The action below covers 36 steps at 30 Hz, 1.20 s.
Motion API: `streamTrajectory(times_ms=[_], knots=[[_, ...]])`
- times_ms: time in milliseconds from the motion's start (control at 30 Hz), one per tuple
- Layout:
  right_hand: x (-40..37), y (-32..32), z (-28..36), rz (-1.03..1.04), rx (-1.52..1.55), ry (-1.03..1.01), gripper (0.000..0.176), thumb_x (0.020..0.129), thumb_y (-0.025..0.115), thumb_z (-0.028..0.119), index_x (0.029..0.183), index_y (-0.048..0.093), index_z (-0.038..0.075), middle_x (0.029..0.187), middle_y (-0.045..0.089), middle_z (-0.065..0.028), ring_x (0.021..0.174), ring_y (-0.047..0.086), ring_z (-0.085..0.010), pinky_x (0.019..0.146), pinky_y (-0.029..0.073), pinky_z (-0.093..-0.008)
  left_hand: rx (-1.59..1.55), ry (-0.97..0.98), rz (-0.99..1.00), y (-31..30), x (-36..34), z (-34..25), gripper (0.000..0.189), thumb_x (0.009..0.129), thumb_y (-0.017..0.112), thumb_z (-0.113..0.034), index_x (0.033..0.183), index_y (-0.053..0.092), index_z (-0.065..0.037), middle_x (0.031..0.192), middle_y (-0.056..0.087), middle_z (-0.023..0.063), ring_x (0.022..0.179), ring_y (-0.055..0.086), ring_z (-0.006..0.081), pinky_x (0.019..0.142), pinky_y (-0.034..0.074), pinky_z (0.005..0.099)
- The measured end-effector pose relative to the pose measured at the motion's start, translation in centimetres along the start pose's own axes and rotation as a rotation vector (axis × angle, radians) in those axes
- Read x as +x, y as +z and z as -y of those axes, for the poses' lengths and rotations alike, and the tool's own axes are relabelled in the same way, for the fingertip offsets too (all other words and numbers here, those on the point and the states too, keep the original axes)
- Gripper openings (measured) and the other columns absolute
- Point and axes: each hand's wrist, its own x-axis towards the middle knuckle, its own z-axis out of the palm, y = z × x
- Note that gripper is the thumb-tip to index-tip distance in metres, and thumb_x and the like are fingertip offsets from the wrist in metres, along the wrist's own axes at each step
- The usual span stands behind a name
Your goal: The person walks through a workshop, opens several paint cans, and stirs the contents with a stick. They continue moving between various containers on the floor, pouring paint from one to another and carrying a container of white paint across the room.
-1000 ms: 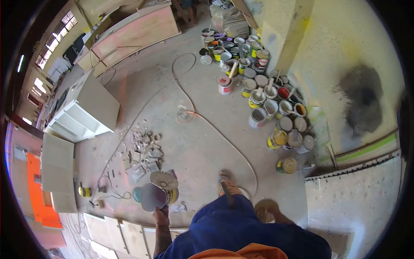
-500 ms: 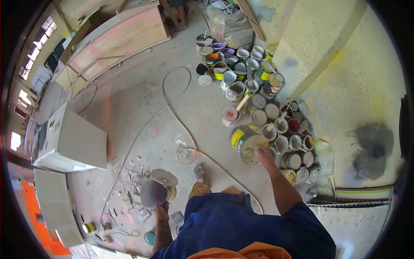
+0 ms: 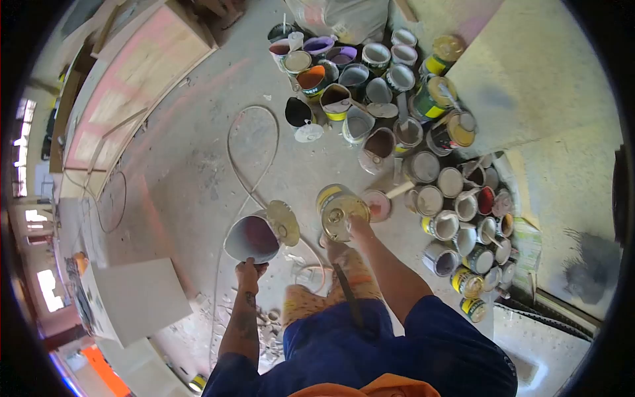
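Hands are both full. The left hand (image 3: 250, 271) grips an open paint can (image 3: 251, 239) by its near rim, mouth up; fingers under it are hidden. The right hand (image 3: 359, 226) grips a gold-topped can (image 3: 335, 210) on its right edge. That can sits to the right of the open one, a gap between, its round end tipped toward the body and its long way running off from it. A round lid (image 3: 284, 223) pokes out past the open can; I can't tell if it's joined. Farther on, a pink can (image 3: 377, 206) stands near the right hand, the nearer one to the crowd of cans (image 3: 430, 198) along the floor's wall edge. Way back, a big sack (image 3: 340, 18) is cut off.
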Motion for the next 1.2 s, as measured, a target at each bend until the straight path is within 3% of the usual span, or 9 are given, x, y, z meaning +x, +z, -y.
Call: streamTrajectory(times_ms=[67, 233, 400, 600, 767, 800, 967, 1133, 1200], knots=[[2.6, 1.3, 3.6, 0.004, 0.233, 0.545, 0.037, 0.095, 0.044, 0.035, 0.115, 0.053, 0.005, 0.089, 0.058, -0.0084, 0.081, 0.057, -0.0173, 0.064, 0.046, -0.0351, 0.057, -0.052, 0.055, 3.6, 5.6, -1.9, 0.024, 0.087, 0.048, -0.012, 0.094, 0.055, 0.011, 0.08, 0.065, 0.0191, 0.064, 0.066, 0.0235, 0.053, 0.055, 0.0293], [11.2, 0.3, 5.2, 0.069, 0.055, 0.599, 0.044, 0.095, 0.041, 0.034, 0.125, 0.051, 0.003, 0.115, 0.056, -0.0181, 0.104, 0.054, -0.026, 0.085, 0.044, -0.0388, 0.189, -0.147, 0.163, 15.8, 19.4, -4.3, 0.024, 0.087, 0.048, -0.01, 0.091, 0.053, 0.013, 0.078, 0.064, 0.0201, 0.06, 0.065, 0.0253, 0.054, 0.056, 0.032], [15.4, 3.5, -1.0, -0.073, -0.273, 0.484, 0.024, 0.085, 0.052, 0.017, 0.099, 0.064, 0.003, 0.096, 0.065, -0.0189, 0.091, 0.063, -0.0339, 0.078, 0.047, -0.0509, 0.658, -0.03, 0.357, 25.0, 34.8, -1.6, 0.026, 0.086, 0.049, -0.011, 0.091, 0.052, 0.015, 0.076, 0.063, 0.0213, 0.062, 0.067, 0.0276, 0.051, 0.056, 0.0343], [16.2, 5.9, -6.1, -0.133, -0.329, 0.439, 0.027, 0.086, 0.055, 0.026, 0.103, 0.06, 0.005, 0.098, 0.061, -0.0171, 0.09, 0.06, -0.0342, 0.075, 0.044, -0.0546, 1.184, 0.246, 0.537, 37.6, 44.2, -2.1, 0.038, 0.082, 0.052, -0.025, 0.103, 0.06, 0.006, 0.086, 0.065, 0.0279, 0.081, 0.067, 0.0378, 0.074, 0.052, 0.0442], [18.2, 5.7, -3.4, -0.385, 0.226, 0.797, 0.041, 0.094, 0.048, 0.034, 0.119, 0.055, 0.003, 0.112, 0.058, -0.0275, 0.106, 0.054, -0.0437, 0.09, 0.041, -0.0505, 1.357, 0.244, 0.582, 46.3, 45.8, -3.7, 0.043, 0.084, 0.051, -0.03, 0.105, 0.059, 0.007, 0.102, 0.061, 0.0332, 0.099, 0.06, 0.0442, 0.086, 0.047, 0.049], [18.6, 5.0, -3.1, -0.31, 0.197, 0.776, 0.05, 0.095, 0.046, 0.041, 0.124, 0.051, 0.0, 0.119, 0.053, -0.0314, 0.11, 0.05, -0.047, 0.096, 0.038, -0.0466, 1.352, 0.295, 0.555, 47.2, 46.5, -3.2, 0.043, 0.085, 0.05, -0.03, 0.105, 0.059, 0.007, 0.103, 0.06, 0.0332, 0.101, 0.059, 0.0451, 0.086, 0.046, 0.0494], [21.1, 3.6, -2.5, -0.318, 0.253, 0.901, 0.051, 0.092, 0.05, 0.028, 0.136, 0.041, 0.003, 0.124, 0.053, -0.0256, 0.115, 0.053, -0.0366, 0.094, 0.041, -0.0411, 1.272, 0.495, 0.308, 49.1, 45.1, -2.1, 0.039, 0.088, 0.047, -0.029, 0.1, 0.059, 0.005, 0.101, 0.061, 0.0319, 0.099, 0.058, 0.0473, 0.088, 0.044, 0.0512], [23.4, 4.9, -4.3, -0.526, 0.231, 0.783, 0.055, 0.089, 0.054, 0.027, 0.138, 0.039, 0.005, 0.129, 0.05, -0.0239, 0.121, 0.048, -0.0345, 0.098, 0.037, -0.0391, 1.067, 0.423, 0.37, 46.5, 48.4, 0.6, 0.04, 0.093, 0.049, -0.033, 0.102, 0.059, 0.004, 0.1, 0.063, 0.0277, 0.092, 0.06, 0.0456, 0.083, 0.047, 0.0499], [24.1, 4.7, -3.8, -0.533, 0.395, 0.827, 0.057, 0.089, 0.055, 0.028, 0.138, 0.038, 0.004, 0.132, 0.047, -0.0242, 0.121, 0.048, -0.0349, 0.1, 0.036, -0.0395, 0.854, 0.18, 0.42, 46.6, 46.1, -0.2, 0.045, 0.094, 0.052, -0.035, 0.118, 0.054, 0.003, 0.106, 0.063, 0.0209, 0.088, 0.064, 0.0354, 0.071, 0.054, 0.0439]])
